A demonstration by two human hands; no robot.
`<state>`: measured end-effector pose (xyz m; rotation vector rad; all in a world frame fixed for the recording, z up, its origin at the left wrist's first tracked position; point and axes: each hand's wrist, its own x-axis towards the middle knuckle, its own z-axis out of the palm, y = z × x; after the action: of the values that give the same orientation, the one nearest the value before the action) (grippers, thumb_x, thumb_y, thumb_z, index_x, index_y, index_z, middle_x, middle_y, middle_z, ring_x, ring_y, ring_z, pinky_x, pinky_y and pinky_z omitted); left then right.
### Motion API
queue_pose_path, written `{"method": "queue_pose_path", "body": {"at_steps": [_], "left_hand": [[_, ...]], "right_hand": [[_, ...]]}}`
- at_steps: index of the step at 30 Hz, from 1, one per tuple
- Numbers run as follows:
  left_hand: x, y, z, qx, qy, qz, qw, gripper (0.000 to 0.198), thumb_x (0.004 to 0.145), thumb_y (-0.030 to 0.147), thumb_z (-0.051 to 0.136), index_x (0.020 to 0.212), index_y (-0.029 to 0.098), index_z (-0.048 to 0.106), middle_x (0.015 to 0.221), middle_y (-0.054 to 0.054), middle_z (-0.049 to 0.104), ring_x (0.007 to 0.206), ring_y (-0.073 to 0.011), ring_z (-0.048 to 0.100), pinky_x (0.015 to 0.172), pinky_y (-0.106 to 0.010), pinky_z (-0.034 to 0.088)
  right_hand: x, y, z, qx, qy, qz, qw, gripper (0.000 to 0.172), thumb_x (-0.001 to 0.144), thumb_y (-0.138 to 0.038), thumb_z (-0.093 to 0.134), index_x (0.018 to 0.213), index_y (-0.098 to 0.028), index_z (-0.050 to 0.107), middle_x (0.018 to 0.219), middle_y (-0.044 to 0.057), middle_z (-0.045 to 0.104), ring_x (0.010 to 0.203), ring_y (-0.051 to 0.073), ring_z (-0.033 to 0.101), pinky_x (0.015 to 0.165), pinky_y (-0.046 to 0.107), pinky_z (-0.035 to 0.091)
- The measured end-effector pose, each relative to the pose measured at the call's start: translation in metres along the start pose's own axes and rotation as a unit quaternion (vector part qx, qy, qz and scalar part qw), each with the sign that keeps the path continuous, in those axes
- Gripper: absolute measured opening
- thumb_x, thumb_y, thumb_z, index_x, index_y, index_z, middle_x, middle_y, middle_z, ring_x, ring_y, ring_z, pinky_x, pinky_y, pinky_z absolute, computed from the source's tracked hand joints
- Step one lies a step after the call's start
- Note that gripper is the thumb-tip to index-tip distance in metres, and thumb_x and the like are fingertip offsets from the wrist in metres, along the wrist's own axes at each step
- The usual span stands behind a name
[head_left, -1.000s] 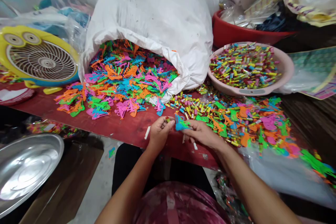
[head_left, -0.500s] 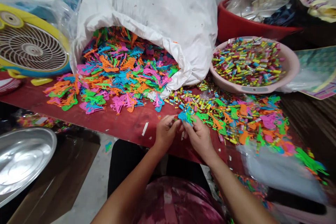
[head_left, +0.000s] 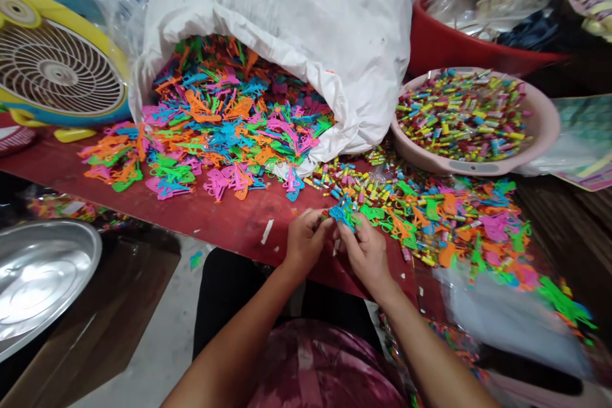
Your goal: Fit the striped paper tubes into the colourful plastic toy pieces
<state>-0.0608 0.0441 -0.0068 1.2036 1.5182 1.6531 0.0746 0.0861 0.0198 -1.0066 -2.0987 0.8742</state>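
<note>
Both of my hands meet over the front edge of the red table (head_left: 239, 229). My right hand (head_left: 369, 250) is closed, pinching small blue and green plastic toy pieces (head_left: 341, 211) between thumb and fingers. Close against their left side, my left hand (head_left: 306, 241) is closed too, thumb and finger pressed together; a tiny reddish bit shows at its fingertips, too small to name. Just beyond the hands lie small colourful wrapped tubes (head_left: 354, 182), mixed with more plastic pieces (head_left: 401, 226) on the right.
A white sack (head_left: 296, 6) spills a heap of plastic pieces (head_left: 229, 121) onto the table. Right of it stands a pink basin (head_left: 542, 134) of wrapped tubes, before a red tub (head_left: 440, 44). A yellow fan (head_left: 57, 70) and a metal bowl (head_left: 43, 280) are at left.
The view has shifted slightly, so the sack and basin appear a little further right. My hands keep nearly the same pinched pose around the blue and green pieces.
</note>
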Motion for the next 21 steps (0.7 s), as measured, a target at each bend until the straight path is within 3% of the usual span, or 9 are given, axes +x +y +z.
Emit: {"method": "queue_pose_path", "body": {"at_steps": [10,16,21], "left_hand": [[-0.0007,-0.0036,0.0006,-0.007,-0.007,-0.005,1.0,0.017,0.089,0.03,0.058,0.078,0.023,0.069,0.07,-0.002,0.059,0.069,-0.0186,0.051,0.066,-0.027,0.033],[-0.0027,-0.0052,0.004,0.112,-0.017,0.029,0.993,0.015,0.09,0.022,0.052,0.081,0.023,0.063,0.076,-0.004,0.059,0.074,-0.0193,0.052,0.07,-0.028,0.036],[-0.0064,-0.0041,0.0058,0.185,-0.024,0.05,0.981,0.02,0.094,0.023,0.045,0.083,0.023,0.061,0.077,-0.005,0.059,0.076,-0.0199,0.055,0.07,-0.028,0.038]], "right_hand": [[0.0,0.0008,0.0003,-0.051,-0.007,-0.016,0.999,0.018,0.099,-0.038,0.043,0.087,-0.026,0.051,0.066,-0.002,0.056,0.059,0.017,0.055,0.062,0.028,0.039],[0.001,-0.005,-0.0016,-0.052,-0.005,-0.021,0.998,0.02,0.099,-0.034,0.043,0.082,-0.025,0.048,0.064,-0.002,0.052,0.056,0.016,0.052,0.058,0.028,0.036],[0.0041,-0.006,0.0004,0.005,-0.035,0.02,0.999,0.023,0.099,-0.041,0.044,0.083,-0.025,0.051,0.059,-0.003,0.052,0.054,0.016,0.053,0.057,0.029,0.04]]}}
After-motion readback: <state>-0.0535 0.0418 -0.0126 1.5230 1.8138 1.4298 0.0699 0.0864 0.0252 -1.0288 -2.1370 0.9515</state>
